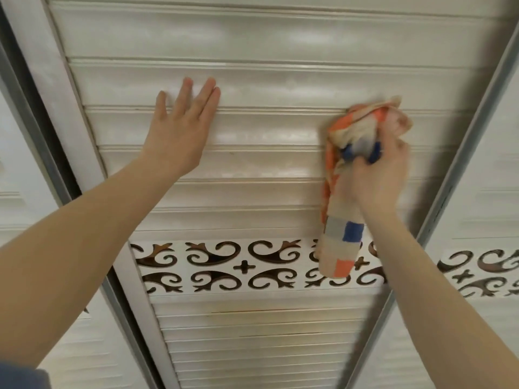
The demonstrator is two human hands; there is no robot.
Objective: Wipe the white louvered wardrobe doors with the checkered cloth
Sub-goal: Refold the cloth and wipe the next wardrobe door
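A white louvered wardrobe door (266,80) fills the middle of the view, with wide slats above and narrow slats below. My left hand (179,127) lies flat on the slats at the left, fingers straight and spread. My right hand (376,175) grips a bunched checkered cloth (362,127), orange, cream and blue, and holds it against the slats at the right. A loose tail of the cloth (339,248) hangs down below my wrist.
A band of dark scroll cut-outs (224,265) crosses the door between the wide and narrow slats. Grey metal frame rails (460,153) border the door on both sides. Parts of neighbouring white louvered doors (494,206) show at the left and right edges.
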